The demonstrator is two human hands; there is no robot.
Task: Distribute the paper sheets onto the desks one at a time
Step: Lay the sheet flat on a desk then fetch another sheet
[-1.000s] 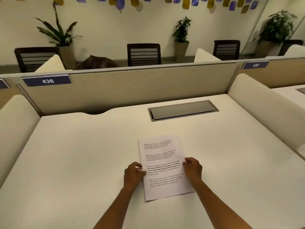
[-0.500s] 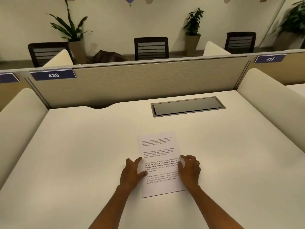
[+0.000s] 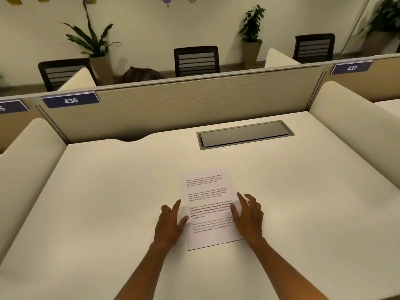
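A white paper sheet [image 3: 208,204] with printed text lies flat on the cream desk [image 3: 108,202], slightly right of centre and turned a little anticlockwise. My left hand [image 3: 170,224] rests at the sheet's left edge, fingers spread, thumb over the paper. My right hand [image 3: 249,215] sits on the right edge, fingers apart and slightly raised. Neither hand grips the sheet.
A grey cable hatch [image 3: 245,135] is set into the desk's far side. A beige partition [image 3: 184,105] with labels 436 [image 3: 71,100] and 437 [image 3: 351,67] closes the back. Cream side dividers [image 3: 28,152] flank the desk. Chairs [image 3: 196,60] and potted plants [image 3: 252,33] stand beyond.
Both hands went from pinching the sheet's edges to opening flat beside it. The sheet now lies released on the desk. The camera has shifted slightly.
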